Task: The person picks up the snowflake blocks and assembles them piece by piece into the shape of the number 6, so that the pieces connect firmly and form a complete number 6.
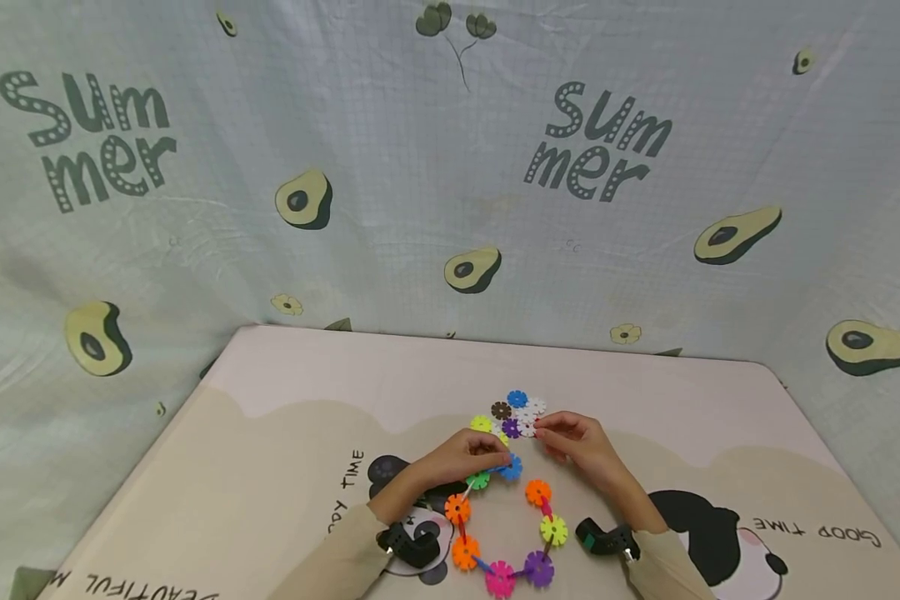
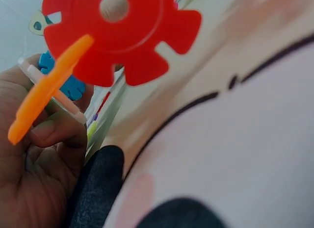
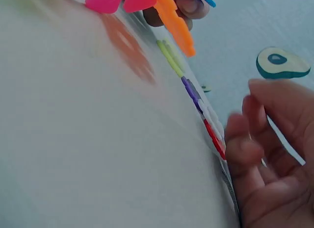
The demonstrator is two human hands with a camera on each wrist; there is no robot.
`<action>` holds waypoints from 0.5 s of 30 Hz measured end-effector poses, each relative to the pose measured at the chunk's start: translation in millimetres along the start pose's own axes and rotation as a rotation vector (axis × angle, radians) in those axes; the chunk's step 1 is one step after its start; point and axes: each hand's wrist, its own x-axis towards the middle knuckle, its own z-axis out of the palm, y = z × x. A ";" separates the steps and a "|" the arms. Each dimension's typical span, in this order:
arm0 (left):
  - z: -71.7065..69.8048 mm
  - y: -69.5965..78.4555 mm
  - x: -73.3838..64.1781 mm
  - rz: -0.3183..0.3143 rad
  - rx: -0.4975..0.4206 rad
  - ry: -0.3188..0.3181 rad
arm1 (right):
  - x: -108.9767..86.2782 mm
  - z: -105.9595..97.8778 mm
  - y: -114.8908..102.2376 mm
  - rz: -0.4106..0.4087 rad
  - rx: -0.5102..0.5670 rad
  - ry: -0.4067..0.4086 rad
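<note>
A chain of slotted plastic snowflake discs curves over the table in an open ring, with an orange disc (image 1: 537, 492) at one end and a blue disc (image 1: 512, 467) at the other. My left hand (image 1: 461, 457) pinches the chain at that blue disc (image 2: 73, 87), beside the green disc (image 1: 477, 480). Close to the left wrist camera are a red disc (image 2: 142, 56) and an orange disc (image 2: 46, 95) of the chain. At the loose discs, my right hand (image 1: 581, 442) holds its fingers loosely bent, fingertips near a red disc (image 3: 214, 139); nothing shows between them.
Loose discs lie in a small pile beyond the ring, among them a brown disc (image 1: 501, 410), a purple disc (image 1: 511, 428) and white ones. The table (image 1: 285, 467) has a printed panda cover. A patterned cloth (image 1: 390, 150) hangs behind it.
</note>
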 end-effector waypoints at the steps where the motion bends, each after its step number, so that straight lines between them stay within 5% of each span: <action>1: 0.0 -0.2 0.0 0.003 0.001 -0.001 | -0.2 0.3 -0.2 0.004 -0.034 0.025; 7: 0.5 -0.1 -0.2 -0.005 0.015 0.013 | 0.6 1.9 0.4 0.034 -0.164 0.141; 15: 1.9 -1.7 -0.7 -0.001 0.026 0.021 | 0.6 3.3 -0.2 0.111 -0.231 0.195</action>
